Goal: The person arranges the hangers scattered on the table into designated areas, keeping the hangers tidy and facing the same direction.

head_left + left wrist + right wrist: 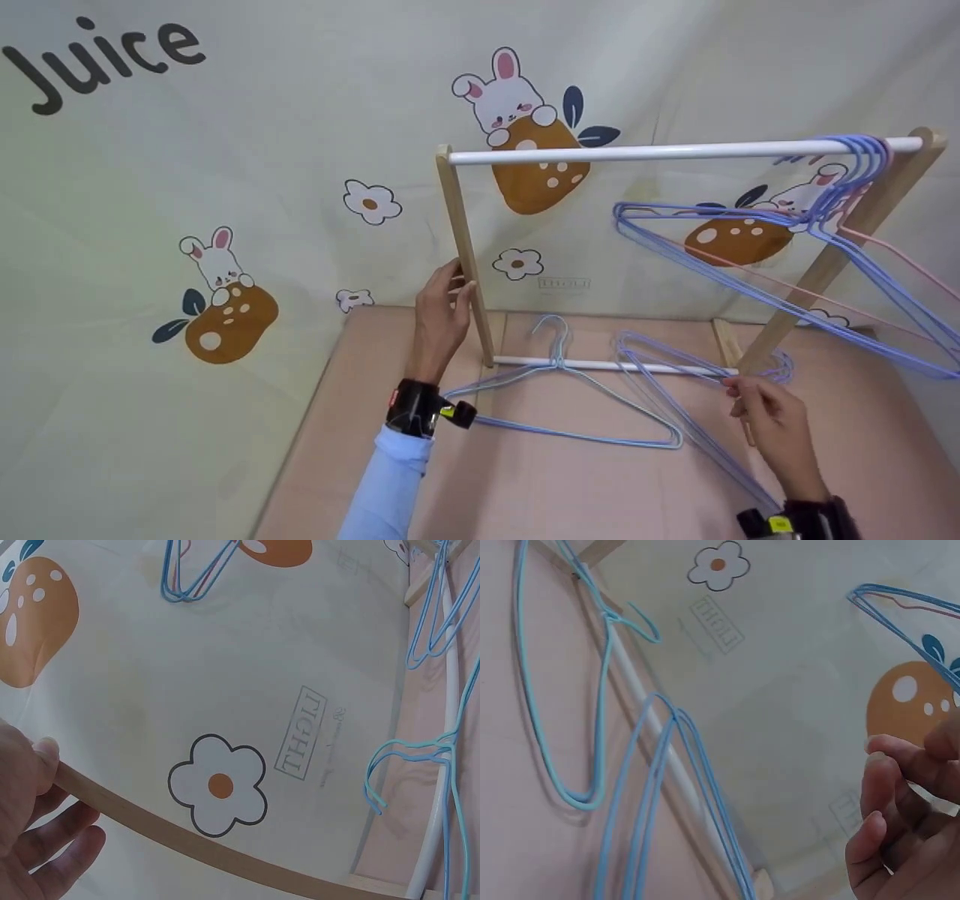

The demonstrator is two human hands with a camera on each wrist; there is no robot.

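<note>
My left hand (441, 322) grips the left wooden post (458, 217) of a small clothes rack. In the left wrist view its thumb lies along the post (172, 835) and its fingers pass behind. My right hand (780, 431) is beside the foot of the right post (817, 281), its fingers loosely bent and nothing visible between them in the right wrist view. Several blue hangers and a pink one (814, 217) hang at the right end of the white top rail (637, 153). Light blue hangers (558, 358) lie over the white lower bar (600, 365).
More blue wire hangers (679, 411) lean across the lower bar, near my right hand. The rack stands on a pinkish-beige surface (570, 487). Behind it hangs a pale backdrop (315, 135) printed with rabbits and flowers.
</note>
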